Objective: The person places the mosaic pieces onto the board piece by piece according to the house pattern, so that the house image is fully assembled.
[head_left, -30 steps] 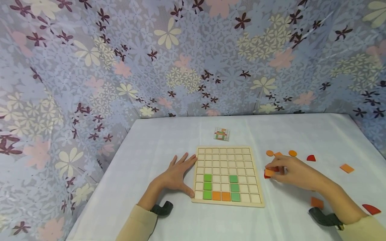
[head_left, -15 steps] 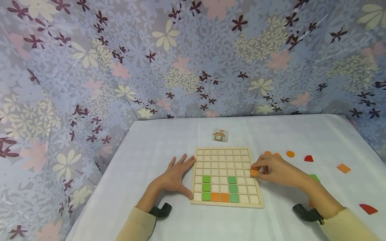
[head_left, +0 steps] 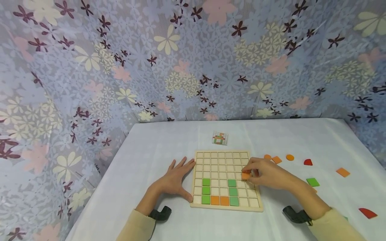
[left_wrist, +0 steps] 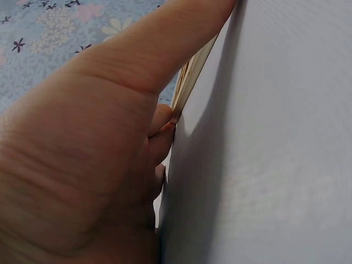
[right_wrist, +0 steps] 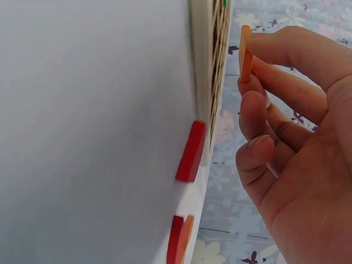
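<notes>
A wooden grid board (head_left: 226, 208) lies on the white table. Three light green tiles (head_left: 206, 190) form a column on its left. Two orange tiles (head_left: 219, 201) fill cells along the near row, beside a column of three darker green tiles (head_left: 233, 192). My right hand (head_left: 266, 174) pinches an orange square tile (head_left: 245, 176) between thumb and fingers, over the board's right part. In the right wrist view this tile (right_wrist: 246, 55) is seen edge-on, apart from the board. My left hand (head_left: 175, 180) has its fingers spread, with thumb and fingertips against the board's left edge.
Behind the board lies a small pattern card (head_left: 220, 138). To the right are scattered an orange disc (head_left: 290, 157), orange squares (head_left: 343, 172), a green tile (head_left: 313, 182) and red quarter-round pieces (head_left: 368, 213). A floral curtain (head_left: 193, 60) hangs behind the table.
My right hand has carried the orange tile left, from the table beside the board to over its right part. A green tile behind the forearm has come into view. My left hand stays put.
</notes>
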{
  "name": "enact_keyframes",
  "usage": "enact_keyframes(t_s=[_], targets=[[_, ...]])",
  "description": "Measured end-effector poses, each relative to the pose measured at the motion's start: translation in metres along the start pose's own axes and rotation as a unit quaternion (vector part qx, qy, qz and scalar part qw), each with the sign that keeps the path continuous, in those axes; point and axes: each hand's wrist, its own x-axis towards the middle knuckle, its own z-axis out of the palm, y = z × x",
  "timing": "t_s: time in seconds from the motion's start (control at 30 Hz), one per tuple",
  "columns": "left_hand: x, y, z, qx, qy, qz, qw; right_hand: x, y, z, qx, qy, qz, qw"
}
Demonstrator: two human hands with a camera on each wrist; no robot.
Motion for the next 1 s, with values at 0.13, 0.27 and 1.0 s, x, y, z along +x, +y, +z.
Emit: enact_keyframes(t_s=[0.13,0.27,1.0], targets=[[0.0,0.0,0.001,0.0,0.004,0.003,1.0,0.005,-0.003,0.002,-0.007,0.005,-0.007,0.9999],[0.0,0.0,0.001,-0.001,0.0,-0.003,1.0,0.011,-0.003,0.007,0.007,0.001,-0.03,0.9995],[0.0,0.0,0.002,-0.006,0.001,-0.006,1.0,0.037,-0.009,0.027,0.001,-0.008,-0.062,0.998]])
